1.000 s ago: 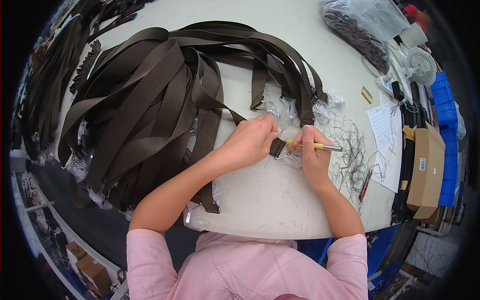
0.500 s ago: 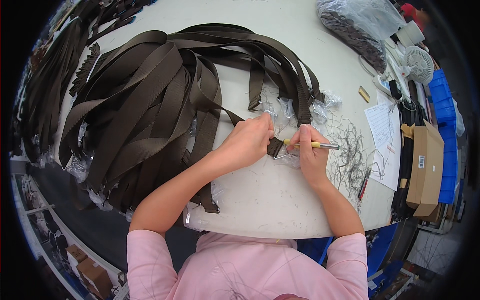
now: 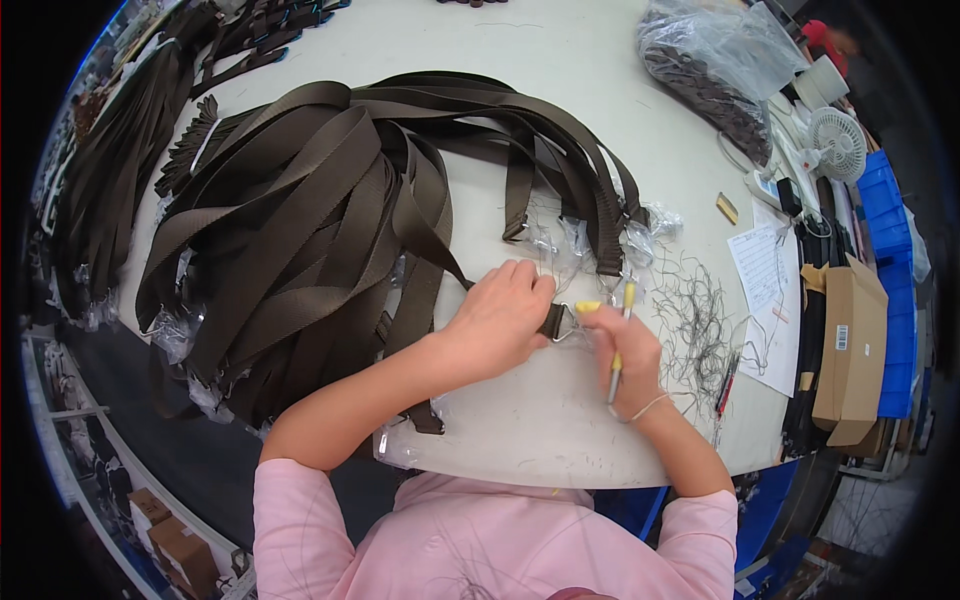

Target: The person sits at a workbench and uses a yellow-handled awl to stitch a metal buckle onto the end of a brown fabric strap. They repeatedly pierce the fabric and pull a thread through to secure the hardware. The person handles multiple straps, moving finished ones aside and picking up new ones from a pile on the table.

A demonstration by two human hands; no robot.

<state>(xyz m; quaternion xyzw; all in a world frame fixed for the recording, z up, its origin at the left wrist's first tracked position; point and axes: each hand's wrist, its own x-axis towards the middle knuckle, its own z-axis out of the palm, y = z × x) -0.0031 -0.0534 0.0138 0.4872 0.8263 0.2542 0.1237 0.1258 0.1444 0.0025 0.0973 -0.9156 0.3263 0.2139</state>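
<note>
My left hand (image 3: 505, 312) is closed on a dark brown webbing strap (image 3: 551, 320), close to its end. A wire-like metal ring (image 3: 567, 330) sticks out at that end, to the right of my fingers. In my right hand (image 3: 632, 360), slightly blurred, is a slim yellow and silver pen-shaped tool (image 3: 617, 372), held nearly upright and apart from the strap. Something yellow (image 3: 588, 307) covers or sits at the tip of my right thumb or finger. A big heap of folded brown straps (image 3: 290, 230) lies left of my hands, some ends wrapped in clear plastic (image 3: 575, 240).
Loose dark threads (image 3: 695, 325) lie right of my right hand, beside a red and black pen-like tool (image 3: 727, 385). Further right are paper sheets (image 3: 765, 270), a cardboard box (image 3: 850, 350), blue bins (image 3: 895, 290) and a small white fan (image 3: 838, 140). A plastic bag (image 3: 715, 60) stands far right.
My right hand has drawn back from the strap end and turned the tool from level to nearly upright. The left hand now lies flatter over the strap. The whole view has shifted slightly.
</note>
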